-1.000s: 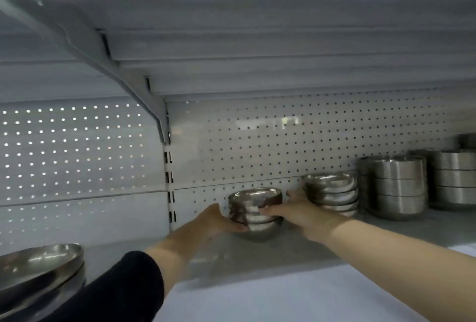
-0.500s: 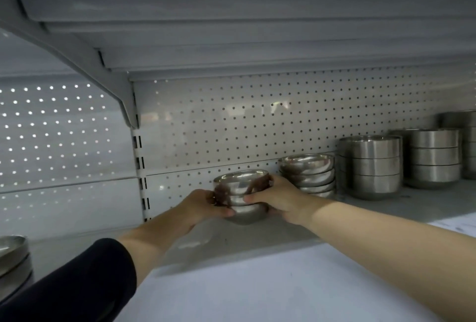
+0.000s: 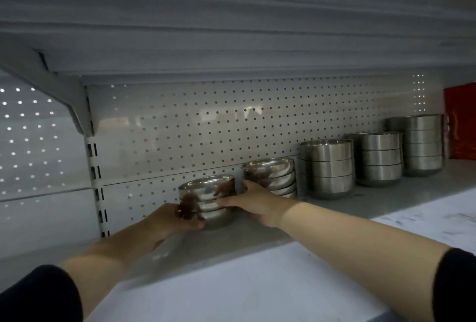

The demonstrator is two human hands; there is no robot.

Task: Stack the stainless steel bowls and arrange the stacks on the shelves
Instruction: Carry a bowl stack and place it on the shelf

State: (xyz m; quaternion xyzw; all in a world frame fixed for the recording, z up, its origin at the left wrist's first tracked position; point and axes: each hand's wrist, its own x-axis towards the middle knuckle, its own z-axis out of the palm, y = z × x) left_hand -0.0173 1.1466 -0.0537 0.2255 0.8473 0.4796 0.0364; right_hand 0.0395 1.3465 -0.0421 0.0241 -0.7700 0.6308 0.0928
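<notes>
The small stack of stainless steel bowls (image 3: 207,199) stands on the grey shelf (image 3: 322,208), toward its back edge and close to the perforated back panel (image 3: 206,128). It is the leftmost unit in a row. The left hand (image 3: 170,221) cups its left side with fingers curled round the lower bowls. The right hand (image 3: 253,201) holds the right side, thumb laid across the front and fingers wrapped behind, where their tips are hidden. A two-sided hold of this kind is judged to keep the nested bowls from sliding apart while the stack is seated.

Just to its right stands a second stack of shallow bowls (image 3: 270,176), with the right hand filling the narrow gap between the two. Further right along the back edge stand three taller stacks of deeper bowls (image 3: 329,167) (image 3: 378,158) (image 3: 422,145), graded upward in height. A red box (image 3: 461,120) stands at the shelf's right end.

All bowls nest one inside another; the top bowls appear to hold nothing. The row's order suggests placement by size, with room remaining toward the shelf's left end.
</notes>
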